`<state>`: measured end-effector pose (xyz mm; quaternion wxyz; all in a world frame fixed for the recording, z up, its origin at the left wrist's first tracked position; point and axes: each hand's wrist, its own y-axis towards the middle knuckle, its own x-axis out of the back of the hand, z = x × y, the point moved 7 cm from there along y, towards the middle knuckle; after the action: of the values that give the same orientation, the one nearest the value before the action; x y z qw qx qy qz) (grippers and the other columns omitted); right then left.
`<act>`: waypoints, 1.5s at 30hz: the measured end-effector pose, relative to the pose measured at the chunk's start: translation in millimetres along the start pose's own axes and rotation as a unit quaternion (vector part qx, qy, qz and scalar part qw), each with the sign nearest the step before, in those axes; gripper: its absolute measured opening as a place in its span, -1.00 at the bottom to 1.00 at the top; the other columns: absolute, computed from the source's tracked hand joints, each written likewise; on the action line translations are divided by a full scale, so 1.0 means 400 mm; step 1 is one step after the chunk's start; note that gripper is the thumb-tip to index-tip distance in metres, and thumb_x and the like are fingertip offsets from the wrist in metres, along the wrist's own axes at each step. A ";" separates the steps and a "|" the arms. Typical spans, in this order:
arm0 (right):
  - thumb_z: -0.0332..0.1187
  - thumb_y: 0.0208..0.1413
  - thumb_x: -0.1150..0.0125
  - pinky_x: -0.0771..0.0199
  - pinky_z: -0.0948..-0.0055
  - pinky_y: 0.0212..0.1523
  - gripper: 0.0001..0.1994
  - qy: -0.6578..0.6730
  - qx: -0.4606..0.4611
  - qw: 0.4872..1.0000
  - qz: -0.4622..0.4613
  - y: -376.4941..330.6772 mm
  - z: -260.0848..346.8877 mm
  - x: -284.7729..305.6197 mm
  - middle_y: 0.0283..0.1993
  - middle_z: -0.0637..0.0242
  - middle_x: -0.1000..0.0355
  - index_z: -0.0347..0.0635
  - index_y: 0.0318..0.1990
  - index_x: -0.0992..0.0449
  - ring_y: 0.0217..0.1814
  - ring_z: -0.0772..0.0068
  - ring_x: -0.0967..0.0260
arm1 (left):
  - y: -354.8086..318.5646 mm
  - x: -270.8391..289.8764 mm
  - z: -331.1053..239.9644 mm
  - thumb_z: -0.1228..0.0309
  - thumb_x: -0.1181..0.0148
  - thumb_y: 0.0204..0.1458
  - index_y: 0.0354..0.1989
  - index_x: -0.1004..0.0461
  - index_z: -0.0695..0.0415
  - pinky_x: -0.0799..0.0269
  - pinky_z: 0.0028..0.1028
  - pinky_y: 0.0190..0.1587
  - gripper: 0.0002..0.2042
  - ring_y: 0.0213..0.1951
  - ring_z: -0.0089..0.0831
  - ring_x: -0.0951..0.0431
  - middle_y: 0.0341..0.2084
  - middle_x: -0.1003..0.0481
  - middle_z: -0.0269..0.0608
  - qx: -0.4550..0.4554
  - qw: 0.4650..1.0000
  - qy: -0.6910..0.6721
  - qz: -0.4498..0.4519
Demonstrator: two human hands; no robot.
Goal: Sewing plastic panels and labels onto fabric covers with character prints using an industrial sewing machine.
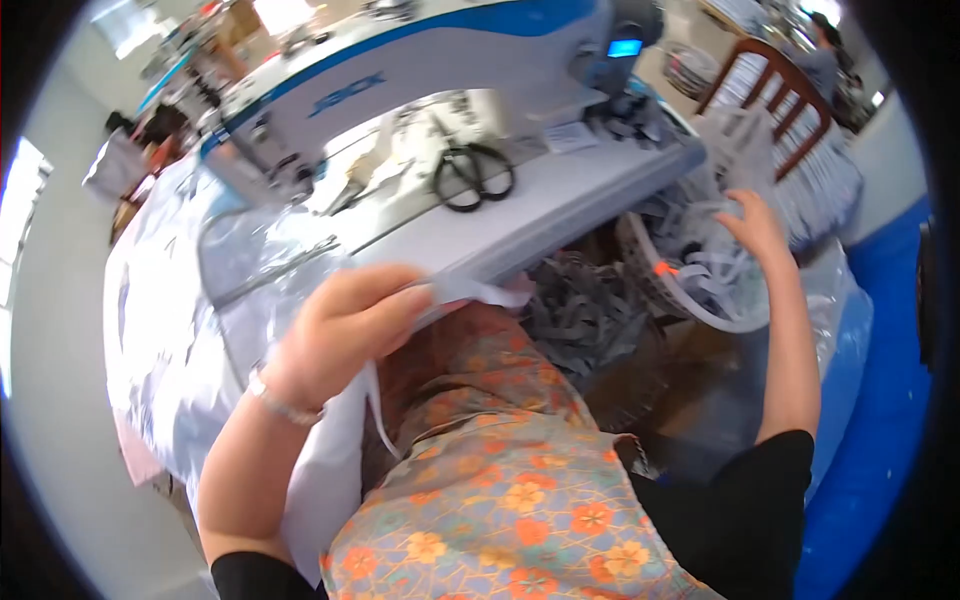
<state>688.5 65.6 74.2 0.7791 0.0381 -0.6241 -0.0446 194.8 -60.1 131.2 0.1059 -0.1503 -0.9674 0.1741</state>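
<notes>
Biggest thing I'm looking at is the white and blue sewing machine (420, 70), sitting along the far side of the grey sewing table (560, 205). A heap of white fabric (170, 330) spills off the table's left end and hangs down past its near edge. Down at the bottom is my lap in an orange floral apron (500, 500).

Off the table's right end there's a white plastic basket (690, 300) full of white strips, sitting just below the table edge, with a pile of grey strips (580, 310) beside it under the table. A brown wooden chair back (790, 100) stands behind the basket, with clear plastic bagging around it.

On the tabletop, near the machine's base, lies a pair of black scissors (472, 175), closed and flat.

My left hand (340, 335) is at the near edge of the table, fingers pinched narrow on a white fabric strip (470, 292) that pokes out to the right of the fingertips, with a thin tail hanging down from the hand. My right hand (755, 225) is reached out over the basket, fingers spread fairly wide and down among the white strips; I can't tell if it's actually got hold of one.
</notes>
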 end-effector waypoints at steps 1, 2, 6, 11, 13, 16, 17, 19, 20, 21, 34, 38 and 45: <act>-0.29 0.15 -0.24 -0.51 0.31 0.05 -0.59 0.181 0.098 0.978 0.027 -0.005 0.155 -0.012 0.08 0.08 -0.51 -0.28 0.13 -0.49 0.06 0.25 -0.51 | 0.007 -0.022 -0.020 0.28 -0.13 0.26 -0.18 -0.57 0.22 -0.11 -0.62 -0.50 -0.76 -0.52 -0.74 -0.20 -0.60 -0.30 -0.55 -0.041 0.998 -0.030 0.046; -0.37 0.16 -0.19 -0.56 0.40 -0.07 -0.59 0.392 0.136 0.893 0.175 -0.026 0.308 -0.053 0.06 0.15 -0.52 -0.34 0.14 -0.47 -0.12 0.40 -0.55 | 0.015 -0.040 -0.029 0.27 -0.13 0.26 -0.16 -0.56 0.21 -0.11 -0.63 -0.50 -0.76 -0.52 -0.75 -0.21 -0.59 -0.32 -0.55 -0.052 0.996 -0.033 0.067; -0.35 0.23 -0.08 -0.46 0.60 -0.34 -0.67 0.616 0.177 0.606 0.472 -0.186 0.748 -0.066 -0.15 0.21 -0.53 -0.36 0.06 -0.48 -0.42 0.58 -0.45 | 0.014 -0.073 -0.040 0.28 -0.12 0.27 -0.17 -0.56 0.20 -0.15 -0.66 -0.49 -0.77 -0.51 -0.77 -0.27 -0.57 -0.35 -0.55 -0.064 0.987 -0.078 0.123; -0.25 0.20 -0.29 -0.24 0.70 -0.48 -0.76 0.555 0.237 0.591 0.535 -0.217 0.935 -0.008 -0.50 0.47 -0.42 -0.25 -0.35 -0.49 -0.53 0.74 -0.26 | -0.042 0.020 0.027 0.34 -0.13 0.27 -0.09 -0.55 0.33 -0.34 -0.59 -0.20 -0.73 -0.30 -0.62 -0.42 -0.38 -0.49 -0.36 -0.092 0.994 -0.057 0.013; -0.26 0.21 -0.28 -0.26 0.70 -0.47 -0.77 0.594 0.272 0.531 0.540 -0.245 0.976 0.010 -0.46 0.44 -0.44 -0.27 -0.32 -0.50 -0.51 0.73 -0.28 | -0.074 0.028 0.037 0.35 -0.14 0.26 -0.11 -0.58 0.33 -0.36 -0.49 0.02 -0.74 -0.11 -0.46 -0.49 -0.19 -0.56 -0.22 -0.197 0.978 -0.069 0.013; -0.37 0.20 -0.23 -0.32 0.67 -0.38 -0.84 0.612 0.296 0.502 0.535 -0.282 1.012 0.004 -0.36 0.38 -0.46 -0.31 -0.32 -0.52 -0.39 0.69 -0.36 | -0.119 0.019 0.073 0.38 -0.16 0.25 -0.28 -0.56 0.28 -0.39 -0.50 -0.08 -0.81 -0.18 -0.55 -0.48 -0.26 -0.54 -0.31 -0.202 0.968 -0.100 0.112; -0.42 0.19 -0.23 -0.34 0.66 -0.35 -0.88 0.639 0.306 0.490 0.509 -0.280 1.020 0.007 -0.34 0.37 -0.47 -0.33 -0.29 -0.53 -0.35 0.67 -0.38 | -0.139 0.034 0.075 0.38 -0.16 0.25 -0.28 -0.56 0.28 -0.39 -0.50 -0.08 -0.81 -0.18 -0.55 -0.48 -0.26 -0.54 -0.31 -0.217 0.965 -0.110 0.098; -0.49 0.17 -0.23 -0.36 0.64 -0.31 -0.92 0.586 0.323 0.578 0.467 -0.271 1.024 -0.013 -0.31 0.36 -0.48 -0.33 -0.25 -0.55 -0.32 0.65 -0.39 | -0.168 0.075 0.083 0.42 -0.22 0.21 -0.24 -0.55 0.28 -0.40 -0.56 -0.24 -0.85 -0.30 -0.61 -0.48 -0.31 -0.53 -0.35 -0.216 0.976 -0.007 -0.006; -0.56 0.14 -0.23 -0.38 0.62 -0.27 -0.92 0.513 0.307 0.681 0.422 -0.257 1.017 -0.038 -0.28 0.36 -0.48 -0.33 -0.21 -0.57 -0.28 0.63 -0.41 | -0.178 0.089 0.091 0.45 -0.26 0.17 -0.19 -0.55 0.27 -0.36 -0.60 -0.36 -0.86 -0.40 -0.67 -0.44 -0.36 -0.51 -0.37 -0.194 0.978 0.057 -0.059; -0.56 0.14 -0.23 -0.38 0.62 -0.27 -0.92 0.529 0.333 0.656 0.423 -0.273 1.031 -0.040 -0.28 0.36 -0.48 -0.33 -0.21 -0.57 -0.28 0.63 -0.41 | -0.185 0.083 0.098 0.45 -0.26 0.17 -0.19 -0.55 0.27 -0.36 -0.60 -0.36 -0.86 -0.40 -0.67 -0.44 -0.36 -0.51 -0.37 -0.179 0.980 0.064 -0.052; -0.43 0.20 -0.19 -0.45 0.32 0.09 -0.77 0.445 0.350 0.800 0.198 -0.223 1.051 -0.230 -0.04 0.10 -0.52 -0.36 -0.04 -0.53 0.07 0.21 -0.48 | -0.385 0.271 0.074 0.62 -0.19 0.05 -0.27 -0.55 0.25 -0.46 -0.37 -0.36 -0.91 -0.41 -0.20 -0.57 -0.45 -0.51 -0.04 -0.138 0.858 0.383 -0.313; -0.06 0.19 -0.24 -0.17 0.10 0.37 -0.45 0.313 0.437 0.842 0.042 -0.226 1.155 -0.271 0.20 -0.12 -0.39 -0.43 0.10 -0.46 0.37 -0.12 -0.21 | -0.366 0.268 0.077 0.61 -0.20 0.05 -0.30 -0.54 0.25 -0.48 -0.34 -0.30 -0.94 -0.35 -0.17 -0.59 -0.34 -0.54 -0.06 -0.193 0.837 0.404 -0.313; -0.11 0.06 -0.36 -0.15 0.09 0.38 -0.51 0.294 0.430 0.852 0.060 -0.181 1.294 -0.339 0.13 -0.02 -0.45 -0.35 -0.01 -0.51 0.33 -0.11 -0.26 | -0.265 0.336 0.039 0.57 -0.21 0.03 -0.37 -0.53 0.24 -0.50 -0.26 -0.09 -0.98 -0.16 -0.09 -0.58 -0.12 -0.55 -0.08 -0.249 0.794 0.445 -0.330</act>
<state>152.2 7.9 47.1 0.8332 0.3429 -0.3239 0.2885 38.5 -115.7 176.4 0.5345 0.0960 -0.8143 -0.2048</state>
